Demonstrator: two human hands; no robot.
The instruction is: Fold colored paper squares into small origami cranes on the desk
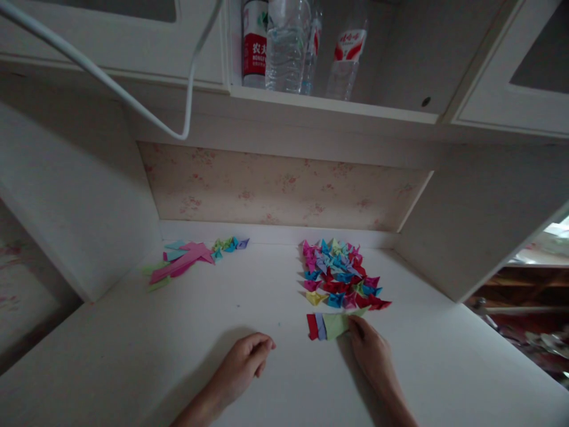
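Paper (334, 326) in pale green sits pinched in the right hand (370, 349); left hand (244, 360) loosely curled, fingers together

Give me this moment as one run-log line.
right hand: touching green paper | left hand: loosely curled, no held item visible | purple paper, red paper: beside it | folded pieces: clustered beyond

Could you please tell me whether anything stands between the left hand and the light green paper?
Yes: the red paper and the lavender paper lie between the left hand and the light green paper, which the right hand touches.
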